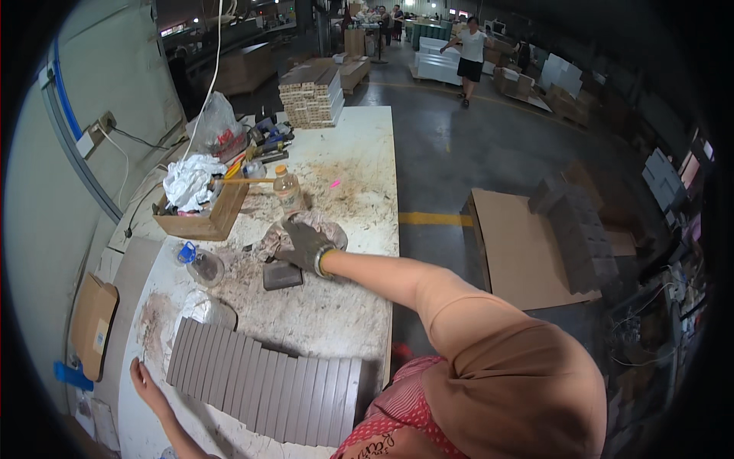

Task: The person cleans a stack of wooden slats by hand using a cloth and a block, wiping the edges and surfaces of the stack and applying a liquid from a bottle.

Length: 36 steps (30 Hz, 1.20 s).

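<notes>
My right hand point(307, 246), in a dark grey glove, reaches across the table onto a crumpled, stained pinkish rag point(330, 232). Its fingers press into the cloth, partly hiding it. Just below the glove lies a small dark grey block point(282, 275). Bare, my left hand point(145, 384) is at the table's left side, fingers stretched out and holding nothing. It is beside a tight row of long grey-brown strips point(260, 382), apart from their left end.
Beyond the rag stands an orange-capped bottle point(287, 190). A wooden box point(205, 222) holds white cloth, and a blue-topped bottle point(203, 264) stands nearer. Stacked strips point(312, 92) occupy the table's far end. Cardboard covers a pallet point(520, 249) at right; a person point(469, 57) stands far off.
</notes>
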Each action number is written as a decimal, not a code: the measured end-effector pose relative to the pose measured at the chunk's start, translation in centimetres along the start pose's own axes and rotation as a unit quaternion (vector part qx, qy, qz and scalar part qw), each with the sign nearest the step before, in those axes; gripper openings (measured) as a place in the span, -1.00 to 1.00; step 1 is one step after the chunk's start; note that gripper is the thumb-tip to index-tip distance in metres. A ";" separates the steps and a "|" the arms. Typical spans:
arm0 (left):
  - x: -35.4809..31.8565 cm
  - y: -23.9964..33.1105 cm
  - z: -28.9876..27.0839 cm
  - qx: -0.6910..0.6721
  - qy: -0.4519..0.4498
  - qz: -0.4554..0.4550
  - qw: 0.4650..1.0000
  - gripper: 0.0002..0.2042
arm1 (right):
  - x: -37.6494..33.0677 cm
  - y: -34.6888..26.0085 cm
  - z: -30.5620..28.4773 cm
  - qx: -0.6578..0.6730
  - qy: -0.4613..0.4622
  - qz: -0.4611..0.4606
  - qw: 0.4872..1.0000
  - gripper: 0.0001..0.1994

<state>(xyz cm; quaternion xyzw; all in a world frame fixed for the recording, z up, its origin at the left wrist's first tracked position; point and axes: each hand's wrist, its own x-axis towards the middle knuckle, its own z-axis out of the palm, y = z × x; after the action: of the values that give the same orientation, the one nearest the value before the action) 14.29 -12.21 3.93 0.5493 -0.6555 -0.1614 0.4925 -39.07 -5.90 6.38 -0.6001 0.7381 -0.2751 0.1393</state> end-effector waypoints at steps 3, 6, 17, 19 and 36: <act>-0.5 1.7 -3.0 -0.012 0.008 -0.008 1.000 -0.67 | 0.5 4.2 3.8 -0.030 -0.072 0.026 0.997 -0.13; -2.6 2.2 -5.5 -0.060 0.004 -0.029 0.998 -0.65 | 0.9 4.2 4.7 0.006 -0.081 0.037 0.996 -0.45; -7.0 12.5 -5.0 -0.062 -0.028 -0.047 0.997 -0.65 | 3.1 5.2 -4.7 0.165 0.118 -0.062 0.977 -0.75; -7.0 13.2 -5.0 -0.069 -0.041 -0.032 0.996 -0.65 | 3.5 6.6 -7.0 0.219 0.140 -0.100 0.960 -0.76; -7.5 27.7 -1.8 -0.092 -0.054 0.094 0.990 -0.77 | -6.0 7.8 -20.5 0.810 0.039 -0.091 0.578 -0.71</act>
<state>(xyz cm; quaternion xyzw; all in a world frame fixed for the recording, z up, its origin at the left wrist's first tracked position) -0.44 4.54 22.07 0.4281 -0.7123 -0.2030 0.5178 -54.96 5.74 17.78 -0.2906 0.1551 -0.7929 0.5126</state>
